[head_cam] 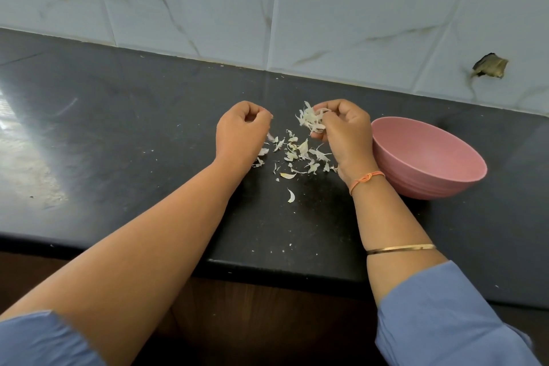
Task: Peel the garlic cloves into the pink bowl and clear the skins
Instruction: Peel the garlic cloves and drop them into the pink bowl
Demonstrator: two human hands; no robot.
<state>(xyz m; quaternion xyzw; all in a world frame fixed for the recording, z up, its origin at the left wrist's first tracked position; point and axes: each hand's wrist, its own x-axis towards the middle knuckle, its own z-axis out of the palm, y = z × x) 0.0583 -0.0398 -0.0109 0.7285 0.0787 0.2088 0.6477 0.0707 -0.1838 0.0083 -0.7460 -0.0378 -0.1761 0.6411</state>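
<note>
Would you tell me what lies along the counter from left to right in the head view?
Left hand → loose skins → right hand, gripping a bunch of skins → pink bowl.

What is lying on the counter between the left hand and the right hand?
Scattered garlic skins lie on the dark counter between the left hand and right hand, in the head view.
</note>
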